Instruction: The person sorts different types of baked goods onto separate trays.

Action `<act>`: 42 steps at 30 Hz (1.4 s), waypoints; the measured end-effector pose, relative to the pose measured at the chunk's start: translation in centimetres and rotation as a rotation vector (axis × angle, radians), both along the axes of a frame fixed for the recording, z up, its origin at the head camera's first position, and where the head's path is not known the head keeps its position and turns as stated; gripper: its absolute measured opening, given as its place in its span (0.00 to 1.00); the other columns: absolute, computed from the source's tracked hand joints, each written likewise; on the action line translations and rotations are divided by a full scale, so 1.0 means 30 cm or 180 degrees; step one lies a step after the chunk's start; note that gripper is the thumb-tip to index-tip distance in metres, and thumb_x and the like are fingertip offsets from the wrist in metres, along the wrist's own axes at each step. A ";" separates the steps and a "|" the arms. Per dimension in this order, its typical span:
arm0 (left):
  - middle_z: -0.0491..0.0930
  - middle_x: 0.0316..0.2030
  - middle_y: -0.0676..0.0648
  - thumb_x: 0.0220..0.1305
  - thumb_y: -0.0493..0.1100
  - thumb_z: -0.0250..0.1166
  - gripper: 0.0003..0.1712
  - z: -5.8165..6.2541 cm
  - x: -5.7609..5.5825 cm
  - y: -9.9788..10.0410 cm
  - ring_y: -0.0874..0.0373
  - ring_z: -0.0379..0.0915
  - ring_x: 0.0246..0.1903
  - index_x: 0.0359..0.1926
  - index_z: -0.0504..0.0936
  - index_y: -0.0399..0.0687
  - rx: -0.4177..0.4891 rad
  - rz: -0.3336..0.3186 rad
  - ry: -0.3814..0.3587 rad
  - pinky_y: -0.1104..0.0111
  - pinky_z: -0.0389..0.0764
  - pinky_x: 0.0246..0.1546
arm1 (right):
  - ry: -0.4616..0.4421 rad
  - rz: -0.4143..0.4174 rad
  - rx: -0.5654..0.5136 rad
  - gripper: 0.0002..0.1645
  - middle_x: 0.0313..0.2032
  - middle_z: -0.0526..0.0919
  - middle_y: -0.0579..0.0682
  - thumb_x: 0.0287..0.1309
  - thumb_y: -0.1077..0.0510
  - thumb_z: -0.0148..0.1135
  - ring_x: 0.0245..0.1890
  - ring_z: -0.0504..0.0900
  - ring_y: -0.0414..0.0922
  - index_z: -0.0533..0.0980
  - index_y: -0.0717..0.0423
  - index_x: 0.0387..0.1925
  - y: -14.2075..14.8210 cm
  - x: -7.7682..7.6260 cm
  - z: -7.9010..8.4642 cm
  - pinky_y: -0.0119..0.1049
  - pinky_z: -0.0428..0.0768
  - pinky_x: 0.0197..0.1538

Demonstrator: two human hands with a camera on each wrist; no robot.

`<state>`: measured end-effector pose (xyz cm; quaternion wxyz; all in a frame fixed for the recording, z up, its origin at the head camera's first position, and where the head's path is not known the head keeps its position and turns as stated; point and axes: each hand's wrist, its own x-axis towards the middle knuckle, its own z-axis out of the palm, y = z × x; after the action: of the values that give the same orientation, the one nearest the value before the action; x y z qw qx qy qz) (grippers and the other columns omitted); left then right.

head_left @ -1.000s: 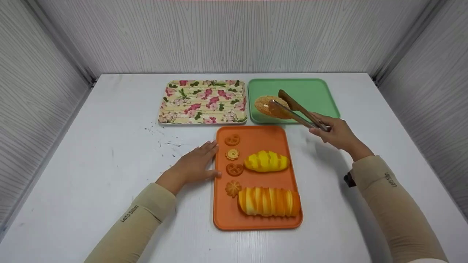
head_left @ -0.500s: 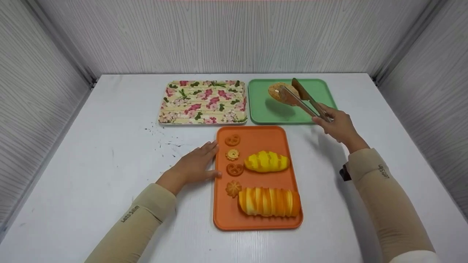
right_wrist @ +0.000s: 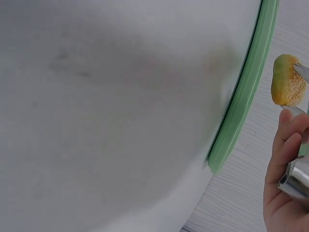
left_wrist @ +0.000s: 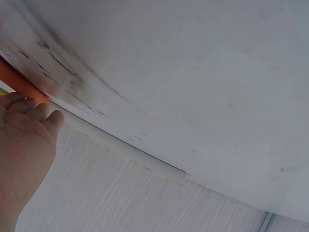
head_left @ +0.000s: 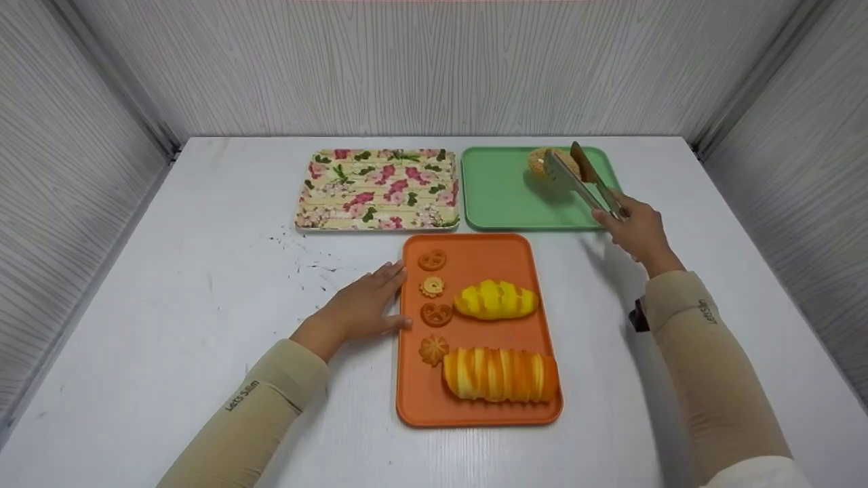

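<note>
- Noted at upper right of the head view: bun [head_left: 538, 165], gripped in tongs [head_left: 584, 190], apparently raised over the far right part of the green tray [head_left: 495, 196]; shadow cast on the tray below.
- Right hand [head_left: 641, 227]: curled round the tongs, low on the arms.
- Left hand [head_left: 363, 305], left of centre: fingers extended, gripping nothing, laid against the left rim of the orange tray [head_left: 475, 261].
- Step in hand, as judged: bun carried in tongs over the green tray. Advised: squeeze only enough to stop slipping; by judgement, likely soft and easily dented.
- Advised: hold level, with blades on opposite sides, to guard against rolling out.
- If setting down: stay inside the tray rim, lower until the underside meets the surface, then part the blades evenly and lift straight away. Possible fault: dropping from height, or dragging with a blade.
- Appearance of bun: rounded, tan, seed-speckled; small white mark near its left end in the head view. In the right wrist view, at right edge: seeds on one face, smooth yellow-orange side, greenish toward the upper end. Underside not shown.
</note>
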<state>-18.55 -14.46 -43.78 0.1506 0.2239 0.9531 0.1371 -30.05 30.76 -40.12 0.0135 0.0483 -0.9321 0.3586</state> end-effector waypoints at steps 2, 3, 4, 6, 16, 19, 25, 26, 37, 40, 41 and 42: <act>0.39 0.74 0.50 0.60 0.71 0.54 0.54 0.000 0.000 0.001 0.54 0.34 0.72 0.75 0.45 0.47 -0.0011 0.0007 0.0001 0.58 0.44 0.69 | 0.0008 -0.0041 0.0032 0.46 0.58 0.70 0.68 0.61 0.33 0.52 0.30 0.82 0.54 0.55 0.52 0.73 0.007 -0.003 -0.001 0.36 0.77 0.31; 0.39 0.74 0.50 0.60 0.71 0.54 0.54 0.000 0.000 0.001 0.54 0.34 0.72 0.75 0.44 0.47 -0.0022 0.0009 0.0000 0.59 0.44 0.69 | 0.0017 -0.0062 0.0051 0.46 0.58 0.71 0.68 0.61 0.34 0.52 0.29 0.82 0.52 0.55 0.52 0.73 0.010 -0.003 -0.001 0.36 0.77 0.31; 0.38 0.74 0.50 0.60 0.71 0.54 0.54 0.000 0.000 0.002 0.54 0.34 0.72 0.75 0.44 0.47 -0.0029 0.0008 0.0003 0.59 0.44 0.69 | 0.0027 -0.0080 0.0067 0.46 0.57 0.71 0.69 0.62 0.34 0.52 0.28 0.81 0.51 0.55 0.52 0.73 0.014 -0.004 -0.001 0.36 0.77 0.30; 0.38 0.74 0.49 0.60 0.71 0.54 0.54 0.000 0.000 0.001 0.54 0.34 0.72 0.75 0.45 0.46 -0.0033 -0.0001 0.0013 0.58 0.44 0.69 | 0.0042 -0.0123 0.0099 0.46 0.57 0.71 0.68 0.62 0.34 0.52 0.26 0.81 0.47 0.55 0.53 0.73 0.022 -0.006 -0.002 0.37 0.77 0.30; 0.38 0.74 0.50 0.60 0.71 0.54 0.55 0.000 0.000 -0.001 0.53 0.34 0.72 0.75 0.44 0.47 -0.0032 -0.0002 -0.0002 0.58 0.45 0.69 | 0.0051 -0.0293 0.0204 0.46 0.53 0.73 0.72 0.64 0.35 0.49 0.29 0.82 0.53 0.53 0.56 0.73 0.038 0.000 -0.005 0.41 0.79 0.30; 0.38 0.74 0.50 0.60 0.72 0.54 0.55 0.000 0.001 0.001 0.54 0.34 0.72 0.75 0.45 0.47 -0.0023 0.0023 -0.0023 0.58 0.45 0.69 | 0.0030 -0.0312 0.0176 0.45 0.54 0.71 0.73 0.64 0.36 0.49 0.32 0.82 0.57 0.53 0.56 0.73 0.039 0.004 -0.004 0.45 0.80 0.32; 0.38 0.74 0.51 0.59 0.72 0.54 0.55 -0.003 0.001 0.004 0.54 0.34 0.72 0.75 0.45 0.48 -0.0041 0.0042 -0.0014 0.58 0.46 0.69 | 0.0012 -0.0350 0.0110 0.44 0.55 0.71 0.72 0.66 0.36 0.48 0.39 0.80 0.62 0.53 0.56 0.73 0.049 0.009 -0.011 0.55 0.77 0.43; 0.39 0.74 0.50 0.59 0.72 0.54 0.55 -0.002 0.001 0.004 0.53 0.35 0.72 0.75 0.45 0.47 -0.0031 0.0025 0.0005 0.58 0.46 0.69 | 0.0008 -0.0355 0.0099 0.44 0.55 0.71 0.72 0.65 0.36 0.48 0.40 0.79 0.63 0.53 0.56 0.73 0.051 0.008 -0.013 0.57 0.76 0.44; 0.40 0.74 0.47 0.60 0.71 0.54 0.54 0.007 0.006 0.002 0.51 0.36 0.72 0.75 0.46 0.43 -0.0032 -0.0066 0.0077 0.56 0.47 0.68 | -0.0122 -0.0407 0.0022 0.44 0.56 0.70 0.71 0.65 0.36 0.49 0.41 0.78 0.63 0.53 0.55 0.73 0.065 0.008 -0.020 0.59 0.73 0.48; 0.40 0.74 0.47 0.60 0.71 0.54 0.54 0.005 0.004 0.001 0.51 0.36 0.72 0.75 0.46 0.43 -0.0033 -0.0070 0.0074 0.56 0.47 0.68 | -0.0130 -0.0395 0.0055 0.44 0.53 0.73 0.71 0.65 0.36 0.49 0.35 0.81 0.58 0.54 0.56 0.73 0.068 0.007 -0.022 0.57 0.74 0.46; 0.40 0.74 0.46 0.61 0.70 0.54 0.54 0.004 0.004 0.001 0.51 0.36 0.72 0.75 0.46 0.43 -0.0031 -0.0075 0.0076 0.56 0.47 0.68 | -0.0149 -0.0393 0.0050 0.45 0.53 0.73 0.71 0.65 0.36 0.49 0.33 0.82 0.57 0.53 0.57 0.73 0.070 0.007 -0.023 0.57 0.75 0.46; 0.40 0.74 0.47 0.61 0.71 0.54 0.54 0.004 0.004 0.001 0.51 0.36 0.72 0.75 0.46 0.43 -0.0045 -0.0074 0.0075 0.56 0.47 0.68 | -0.0174 -0.0396 0.0033 0.46 0.52 0.73 0.71 0.65 0.35 0.49 0.32 0.82 0.56 0.52 0.57 0.73 0.070 0.009 -0.023 0.56 0.75 0.46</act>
<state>-18.44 -14.42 -43.67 0.1425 0.2354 0.9531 0.1259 -29.78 32.86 -40.80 0.0101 -0.0195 -0.9352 0.3534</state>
